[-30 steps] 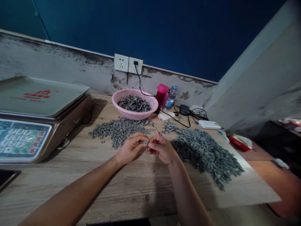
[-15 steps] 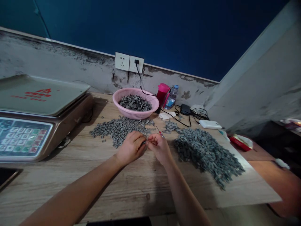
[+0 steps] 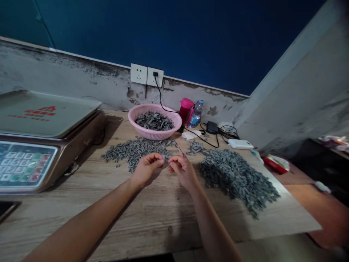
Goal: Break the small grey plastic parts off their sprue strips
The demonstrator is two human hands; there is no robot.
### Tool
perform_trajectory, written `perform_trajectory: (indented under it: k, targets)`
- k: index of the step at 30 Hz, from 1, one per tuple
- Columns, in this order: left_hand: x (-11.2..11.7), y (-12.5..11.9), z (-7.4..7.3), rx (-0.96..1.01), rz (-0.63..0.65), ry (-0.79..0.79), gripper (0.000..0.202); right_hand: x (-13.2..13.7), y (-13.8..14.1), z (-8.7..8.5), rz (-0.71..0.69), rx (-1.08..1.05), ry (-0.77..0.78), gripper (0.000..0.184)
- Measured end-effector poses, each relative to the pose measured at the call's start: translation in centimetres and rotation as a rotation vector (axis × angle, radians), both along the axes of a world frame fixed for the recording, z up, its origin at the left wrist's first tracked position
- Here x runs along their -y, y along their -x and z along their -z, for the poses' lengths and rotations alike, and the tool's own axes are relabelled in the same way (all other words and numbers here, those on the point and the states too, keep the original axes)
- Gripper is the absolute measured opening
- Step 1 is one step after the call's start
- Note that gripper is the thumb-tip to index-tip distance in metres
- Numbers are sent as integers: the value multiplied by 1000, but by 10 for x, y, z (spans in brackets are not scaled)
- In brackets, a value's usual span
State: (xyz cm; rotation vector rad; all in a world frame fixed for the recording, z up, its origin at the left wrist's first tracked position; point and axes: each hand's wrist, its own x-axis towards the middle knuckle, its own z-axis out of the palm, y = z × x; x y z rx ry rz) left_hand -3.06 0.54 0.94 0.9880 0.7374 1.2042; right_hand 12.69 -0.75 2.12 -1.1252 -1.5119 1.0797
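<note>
Fingers (image 3: 156,159) of the left hand (image 3: 146,169) pinch a small grey plastic piece (image 3: 163,157) at their tips, just above the table, while the right hand (image 3: 183,171) curls its fingers narrowly close beside it; whether those fingers hold anything too cannot be told. The wood-grain table (image 3: 152,222) runs beneath everything, with a digital weighing scale (image 3: 46,145) at its left end, its flat steel platform raised behind a lit keypad. The larger heap of grey pieces (image 3: 234,180) spreads to the right of the hands, and a smaller heap (image 3: 131,154) lies ahead and to their left. Beyond them sits a pink plastic basket (image 3: 133,118) filled with darker grey pieces (image 3: 154,121). Behind it stand a pink cup (image 3: 185,109) and a water bottle (image 3: 197,114), near a black charger (image 3: 212,127) and a white power bank (image 3: 240,144). A slim red-tipped tool (image 3: 183,154), too small to identify, shows just past the right fingertips.
</note>
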Motion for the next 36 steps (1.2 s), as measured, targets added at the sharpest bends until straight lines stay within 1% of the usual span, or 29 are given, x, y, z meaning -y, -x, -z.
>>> perform_trajectory:
  k: [1,3,6,9,11,14,18,21,26,32,36]
  targets:
    - [1,0,-2,64,29,45,23,0,-1,0,-12,3,12,10]
    - [3,-1,-4,131,76,116,25,-1,-1,0,15,3,30,9]
    - [6,-2,-3,107,121,143,26,-1,0,0,100,33,-3,8]
    - [7,-5,2,18,120,65,26,-2,1,0,120,61,-39,6]
    - [7,-7,4,-12,83,14,26,-2,1,1,115,73,-43,6]
    - [6,-9,3,-40,10,-21,29,-3,1,2,115,99,-62,7]
    - [6,-8,1,-162,-101,-93,31,-3,1,2,162,149,-210,7]
    - [6,-7,1,-222,-120,-149,31,-2,2,4,168,202,-258,11]
    - [6,-7,5,-319,-117,-246,25,-3,2,10,143,243,-218,18]
    - [6,-3,11,-577,-130,-426,18,-3,2,9,87,256,-141,24]
    - [9,-3,9,-660,-117,-497,17,-3,3,7,87,177,-81,27]
